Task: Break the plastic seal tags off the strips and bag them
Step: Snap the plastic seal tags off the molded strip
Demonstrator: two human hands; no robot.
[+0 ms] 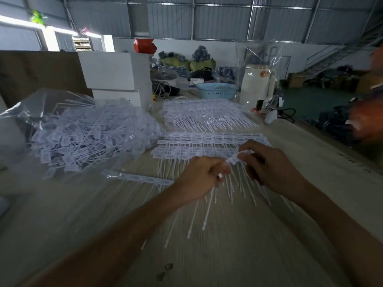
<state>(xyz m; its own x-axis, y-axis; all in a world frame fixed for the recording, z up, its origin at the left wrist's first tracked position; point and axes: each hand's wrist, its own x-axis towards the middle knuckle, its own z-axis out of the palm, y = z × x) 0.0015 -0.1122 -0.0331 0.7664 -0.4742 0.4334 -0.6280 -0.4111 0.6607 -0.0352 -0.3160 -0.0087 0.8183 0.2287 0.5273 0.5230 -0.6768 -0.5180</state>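
Bagged tags [83, 137] left — strip stacks [209, 141] beyond both hands.

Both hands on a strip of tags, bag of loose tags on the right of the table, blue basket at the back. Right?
Not quite: the head view shows the bag on the left of the table. Both hands do hold a strip, and the basket sits at the back.

I observe a dim warehouse interior: corrugated metal wall panels [217, 19] on steel framing, bright daylight through a window [18, 22] at upper left, a metal staircase [331, 52] at right, a green floor [310, 104], and a pale wooden worktable [238, 245].
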